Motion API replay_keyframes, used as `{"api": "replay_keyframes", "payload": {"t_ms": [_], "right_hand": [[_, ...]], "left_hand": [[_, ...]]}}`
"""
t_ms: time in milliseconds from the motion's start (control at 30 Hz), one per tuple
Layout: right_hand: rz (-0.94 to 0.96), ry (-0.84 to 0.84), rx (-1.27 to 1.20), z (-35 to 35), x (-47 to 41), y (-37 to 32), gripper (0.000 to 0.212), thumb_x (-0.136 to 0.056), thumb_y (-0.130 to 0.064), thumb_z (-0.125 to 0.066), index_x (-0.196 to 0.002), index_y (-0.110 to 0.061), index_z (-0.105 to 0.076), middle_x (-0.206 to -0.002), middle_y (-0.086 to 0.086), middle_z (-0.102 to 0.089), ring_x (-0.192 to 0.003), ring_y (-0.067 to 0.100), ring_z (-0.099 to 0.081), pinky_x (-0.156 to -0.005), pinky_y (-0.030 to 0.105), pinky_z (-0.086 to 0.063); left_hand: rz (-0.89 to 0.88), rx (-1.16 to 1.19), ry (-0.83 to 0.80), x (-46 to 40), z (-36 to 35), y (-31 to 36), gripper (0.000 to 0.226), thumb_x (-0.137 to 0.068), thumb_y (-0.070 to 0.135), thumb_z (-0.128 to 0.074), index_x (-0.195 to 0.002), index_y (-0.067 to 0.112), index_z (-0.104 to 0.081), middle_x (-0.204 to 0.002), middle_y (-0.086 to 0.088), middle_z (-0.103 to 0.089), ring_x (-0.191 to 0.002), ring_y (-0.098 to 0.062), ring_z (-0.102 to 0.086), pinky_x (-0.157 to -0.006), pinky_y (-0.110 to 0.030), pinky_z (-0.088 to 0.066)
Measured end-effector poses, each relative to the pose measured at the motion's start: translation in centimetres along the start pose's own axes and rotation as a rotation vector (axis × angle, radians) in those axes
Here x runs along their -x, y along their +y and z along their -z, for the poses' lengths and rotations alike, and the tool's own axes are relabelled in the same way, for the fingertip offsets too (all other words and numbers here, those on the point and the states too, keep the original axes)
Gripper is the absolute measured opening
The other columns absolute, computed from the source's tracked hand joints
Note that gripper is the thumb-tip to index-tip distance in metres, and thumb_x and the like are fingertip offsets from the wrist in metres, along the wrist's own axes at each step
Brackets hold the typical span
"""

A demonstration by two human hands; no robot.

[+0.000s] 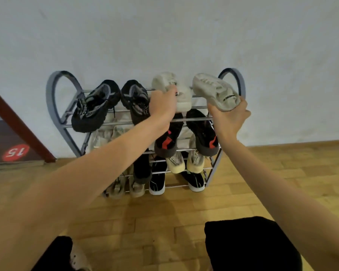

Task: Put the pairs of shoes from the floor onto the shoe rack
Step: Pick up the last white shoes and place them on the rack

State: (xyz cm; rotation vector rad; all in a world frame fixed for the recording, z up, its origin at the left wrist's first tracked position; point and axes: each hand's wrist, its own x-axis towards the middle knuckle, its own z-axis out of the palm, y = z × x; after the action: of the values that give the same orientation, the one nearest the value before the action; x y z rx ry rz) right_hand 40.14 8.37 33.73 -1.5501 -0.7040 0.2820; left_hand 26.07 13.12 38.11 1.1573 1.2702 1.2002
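Two pale grey shoes sit at the top tier of the shoe rack point(230, 118), one clasped in each hand. Left hand point(161, 108) grips the left grey shoe point(172, 90); right hand point(230, 116) cups the heel of the right grey shoe point(213, 89). Black sneakers point(110, 102) rest just beside them on the same tier.

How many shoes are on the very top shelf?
4: two black shoes on the left, two pale grey shoes on the right, one gripped by each hand.

home entryway | shoe rack point(55, 106) | wood floor point(164, 218) | white wall point(164, 36)
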Motion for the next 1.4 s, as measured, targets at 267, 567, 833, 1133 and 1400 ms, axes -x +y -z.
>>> {"api": "replay_keyframes", "payload": {"t_ms": [267,567,833,1133,1400], "right_hand": [[-0.067,-0.071,0.000,-4.3,-3.2,2.5,0.080,-0.081,-0.031,-0.073,-0.140,-0.005,-0.026,-0.138,0.018,-0.023,-0.112,0.018,-0.038,-0.081,0.013,-0.041],[-0.167,-0.204,0.212,-3.4,-3.1,3.7,0.088,-0.086,-0.032,-0.064,-0.148,-0.002,-0.010,-0.144,0.023,-0.017,-0.124,0.040,-0.041,-0.105,0.044,-0.040],[0.094,-0.296,0.461,-1.4,-3.2,2.9,0.074,-0.085,-0.034,-0.063,-0.147,-0.015,-0.026,-0.144,0.025,-0.024,-0.128,0.041,-0.035,-0.108,0.047,-0.035],[0.278,-0.483,0.579,0.4,-6.1,3.4,0.037,-0.090,-0.021,-0.061,-0.123,-0.004,-0.059,-0.130,0.019,-0.049,-0.119,0.033,-0.048,-0.094,0.029,-0.037],[0.361,-0.518,0.563,1.1,-6.3,4.3,0.043,-0.095,-0.022,-0.056,-0.133,-0.003,-0.052,-0.137,0.021,-0.042,-0.127,0.037,-0.043,-0.106,0.037,-0.037]], "left_hand": [[0.020,0.014,-0.032,-4.5,-4.4,-3.0,0.024,-0.098,0.033,-0.046,-0.087,0.014,-0.055,-0.088,-0.005,-0.063,-0.079,-0.016,-0.061,-0.075,-0.034,-0.051],[0.196,-0.151,-0.164,-3.9,-4.0,-4.2,0.028,-0.092,0.024,-0.050,-0.114,0.007,-0.054,-0.114,-0.014,-0.064,-0.108,-0.030,-0.060,-0.097,-0.043,-0.050],[-0.145,-0.665,-0.281,-3.1,-2.5,-2.4,0.072,-0.080,0.026,-0.066,-0.146,0.020,-0.035,-0.144,-0.005,-0.046,-0.127,-0.023,-0.047,-0.086,-0.027,-0.038],[-0.561,-0.970,-0.382,-2.7,-2.3,-3.9,0.062,-0.076,0.018,-0.078,-0.132,0.010,-0.054,-0.132,-0.008,-0.060,-0.121,-0.026,-0.054,-0.091,-0.031,-0.041],[-0.617,-0.940,-0.390,-4.3,-2.5,-5.5,0.034,-0.080,0.016,-0.073,-0.109,0.012,-0.056,-0.109,-0.011,-0.058,-0.095,-0.025,-0.055,-0.073,-0.029,-0.037]]}}
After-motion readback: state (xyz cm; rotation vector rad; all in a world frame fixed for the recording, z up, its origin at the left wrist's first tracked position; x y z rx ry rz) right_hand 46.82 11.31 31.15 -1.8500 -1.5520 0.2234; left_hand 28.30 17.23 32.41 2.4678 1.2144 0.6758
